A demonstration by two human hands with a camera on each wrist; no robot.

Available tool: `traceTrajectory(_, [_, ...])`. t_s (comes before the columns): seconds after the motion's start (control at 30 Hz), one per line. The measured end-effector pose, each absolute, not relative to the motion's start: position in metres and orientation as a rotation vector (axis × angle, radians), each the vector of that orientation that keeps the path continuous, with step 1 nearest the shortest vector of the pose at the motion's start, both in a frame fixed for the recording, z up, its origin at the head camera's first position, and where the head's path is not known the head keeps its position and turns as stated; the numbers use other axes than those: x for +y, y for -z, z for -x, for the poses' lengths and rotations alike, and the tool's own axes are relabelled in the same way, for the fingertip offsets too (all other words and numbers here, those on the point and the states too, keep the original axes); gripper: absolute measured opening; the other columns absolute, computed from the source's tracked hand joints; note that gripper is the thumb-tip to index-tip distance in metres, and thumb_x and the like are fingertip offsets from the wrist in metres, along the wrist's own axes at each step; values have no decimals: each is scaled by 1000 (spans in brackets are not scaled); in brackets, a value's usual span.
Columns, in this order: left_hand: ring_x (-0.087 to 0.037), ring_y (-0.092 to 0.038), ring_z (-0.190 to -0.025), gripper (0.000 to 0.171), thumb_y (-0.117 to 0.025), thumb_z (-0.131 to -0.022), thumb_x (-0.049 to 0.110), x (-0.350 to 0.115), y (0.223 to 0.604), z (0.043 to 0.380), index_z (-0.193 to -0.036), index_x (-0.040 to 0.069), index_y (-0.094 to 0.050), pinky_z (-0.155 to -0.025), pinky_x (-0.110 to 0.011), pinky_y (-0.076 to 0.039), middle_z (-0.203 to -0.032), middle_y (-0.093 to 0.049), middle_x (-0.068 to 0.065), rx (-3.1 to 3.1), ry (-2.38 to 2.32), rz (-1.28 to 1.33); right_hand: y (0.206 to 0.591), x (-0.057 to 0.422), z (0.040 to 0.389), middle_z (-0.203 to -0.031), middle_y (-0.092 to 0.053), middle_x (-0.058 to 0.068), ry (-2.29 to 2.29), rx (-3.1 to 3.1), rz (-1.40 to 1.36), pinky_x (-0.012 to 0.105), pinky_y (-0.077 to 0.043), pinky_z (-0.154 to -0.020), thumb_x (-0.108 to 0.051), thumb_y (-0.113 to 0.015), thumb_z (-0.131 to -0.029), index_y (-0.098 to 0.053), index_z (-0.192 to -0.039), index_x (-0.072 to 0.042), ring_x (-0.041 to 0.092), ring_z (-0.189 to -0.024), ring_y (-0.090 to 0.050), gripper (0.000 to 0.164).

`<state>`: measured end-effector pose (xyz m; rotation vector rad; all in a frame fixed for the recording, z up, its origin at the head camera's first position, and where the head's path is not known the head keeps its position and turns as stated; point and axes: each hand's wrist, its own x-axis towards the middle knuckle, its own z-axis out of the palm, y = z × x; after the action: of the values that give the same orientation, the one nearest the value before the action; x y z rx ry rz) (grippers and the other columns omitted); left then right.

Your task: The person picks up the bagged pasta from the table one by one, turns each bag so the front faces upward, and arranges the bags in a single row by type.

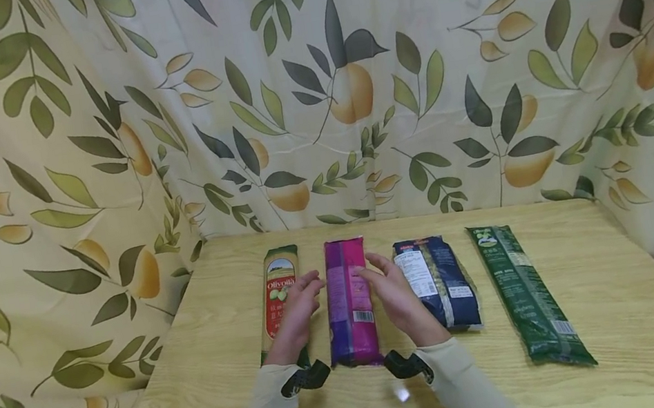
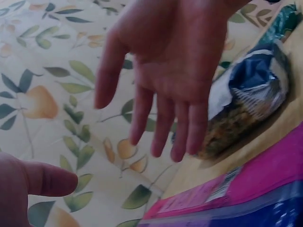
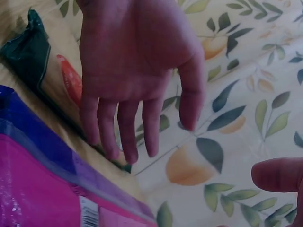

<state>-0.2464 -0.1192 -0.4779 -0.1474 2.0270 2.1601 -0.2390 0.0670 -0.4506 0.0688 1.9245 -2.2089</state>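
A long pink and purple packet (image 1: 349,302) with a barcode lies on the table between my two hands. My left hand (image 1: 297,314) is held over the green and red Olivoilà packet (image 1: 280,280), covering part of it, palm turned inward. Opposite it, my right hand (image 1: 401,297) is held between the pink packet and a dark blue packet (image 1: 446,271), its fingers pointing forward. Both hands have relaxed, spread fingers and hold nothing. From the left wrist, the right palm (image 2: 170,61) shows plainly; from the right wrist, the left palm (image 3: 132,56) does.
A long dark green packet (image 1: 531,294) lies slanted at the right of the wooden table (image 1: 617,302). Curtain cloth (image 1: 312,94) with leaves and fruit hangs behind the table and along its sides. Black wrist cameras (image 1: 306,378) sit on both sleeves.
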Motion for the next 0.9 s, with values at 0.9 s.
traceTrajectory(0.9, [-48,-16,-157,81,-56,-99,26,-106,488,243,-159,-8,-15,-126,-65,-19,-166,-22,-29,1813,-2139,179,484,62,252,-152,-43,28,2212,1767,-168,45,-43,-113,-16,-46,-107,-26,-158,5,36,-138,-46,58])
